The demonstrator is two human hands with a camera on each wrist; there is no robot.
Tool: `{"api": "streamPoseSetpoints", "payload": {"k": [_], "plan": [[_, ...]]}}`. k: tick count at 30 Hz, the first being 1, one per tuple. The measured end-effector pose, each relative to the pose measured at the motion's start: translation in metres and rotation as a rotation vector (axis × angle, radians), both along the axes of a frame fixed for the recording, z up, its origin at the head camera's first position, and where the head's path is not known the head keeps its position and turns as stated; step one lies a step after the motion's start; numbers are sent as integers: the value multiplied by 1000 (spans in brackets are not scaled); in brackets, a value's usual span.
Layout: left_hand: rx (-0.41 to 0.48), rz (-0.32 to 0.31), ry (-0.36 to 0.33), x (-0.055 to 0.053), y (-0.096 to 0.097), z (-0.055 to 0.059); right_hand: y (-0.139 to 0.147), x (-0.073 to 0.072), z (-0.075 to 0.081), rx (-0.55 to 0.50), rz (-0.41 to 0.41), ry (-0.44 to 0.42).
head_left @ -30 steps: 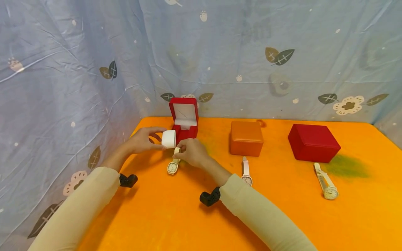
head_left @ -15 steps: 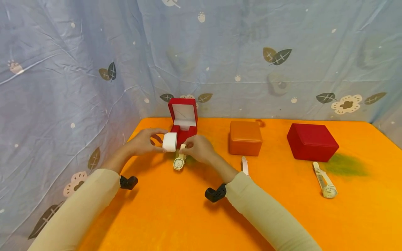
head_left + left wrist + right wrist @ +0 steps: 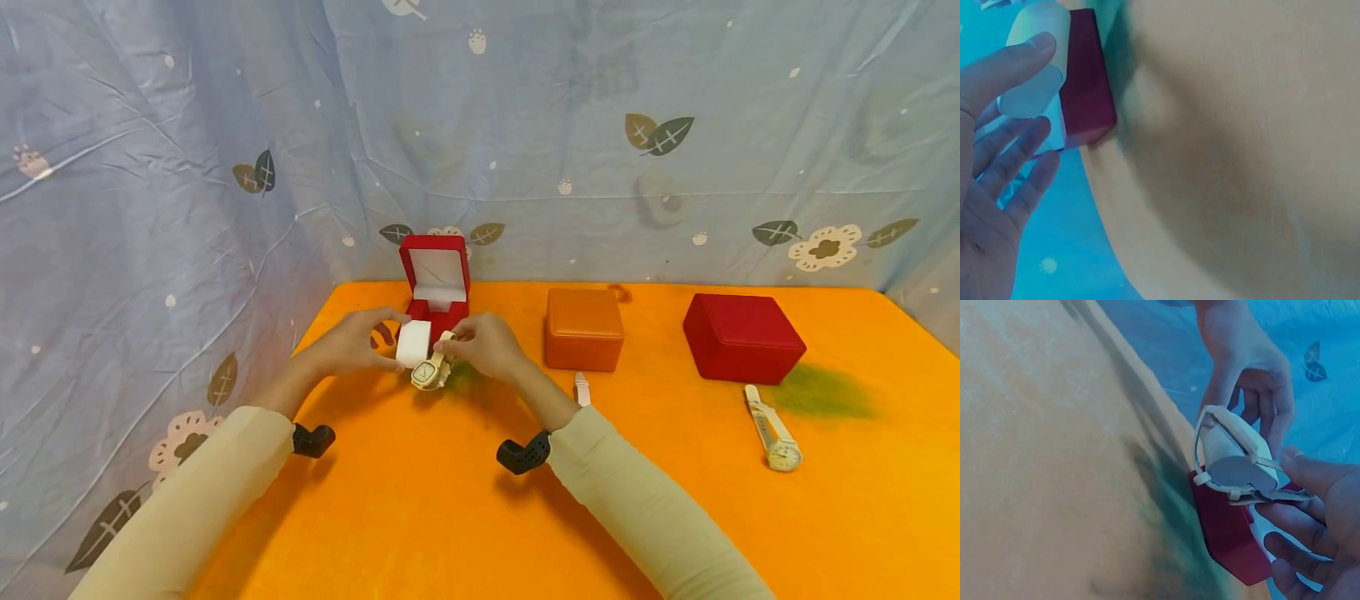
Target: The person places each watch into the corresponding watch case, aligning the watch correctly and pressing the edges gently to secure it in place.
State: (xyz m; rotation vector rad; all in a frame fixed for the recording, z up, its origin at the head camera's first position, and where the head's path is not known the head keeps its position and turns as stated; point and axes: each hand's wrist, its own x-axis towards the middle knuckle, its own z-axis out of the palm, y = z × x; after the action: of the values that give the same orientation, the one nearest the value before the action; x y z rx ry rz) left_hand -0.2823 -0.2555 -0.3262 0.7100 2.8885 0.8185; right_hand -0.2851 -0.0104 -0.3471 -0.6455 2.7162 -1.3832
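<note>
Head view: the left hand (image 3: 351, 343) grips a white cushion (image 3: 413, 344) with parted fingers; the right hand (image 3: 489, 343), fingers nearly together, pinches a cream watch (image 3: 426, 373) alongside.

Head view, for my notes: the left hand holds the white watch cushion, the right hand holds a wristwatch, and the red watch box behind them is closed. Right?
Not quite: the red watch box behind them is open, its lid raised, as the head view shows. The left hand does hold the white watch cushion, and the right hand a wristwatch.
</note>
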Motion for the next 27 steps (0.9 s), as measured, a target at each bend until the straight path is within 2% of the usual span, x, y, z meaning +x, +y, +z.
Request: {"api": "streamPoseSetpoints", "payload": {"k": [8,13,18,22,27], "plan": [[17,-24,-23,1,4,2,3,-1,0,-82,-30,-56],[34,-42,-60,3,6,4,2,-3,-1,-131,-50,-98],[48,-50,-79,4,8,5,0,-4,-4,-159,-102,-122],[38,-48,-89,4,11,4,-1,-3,-7,-215,-125,-182],[34,-44,-111,4,14,3,-3,-2,-11,-326,-100,-334]]}}
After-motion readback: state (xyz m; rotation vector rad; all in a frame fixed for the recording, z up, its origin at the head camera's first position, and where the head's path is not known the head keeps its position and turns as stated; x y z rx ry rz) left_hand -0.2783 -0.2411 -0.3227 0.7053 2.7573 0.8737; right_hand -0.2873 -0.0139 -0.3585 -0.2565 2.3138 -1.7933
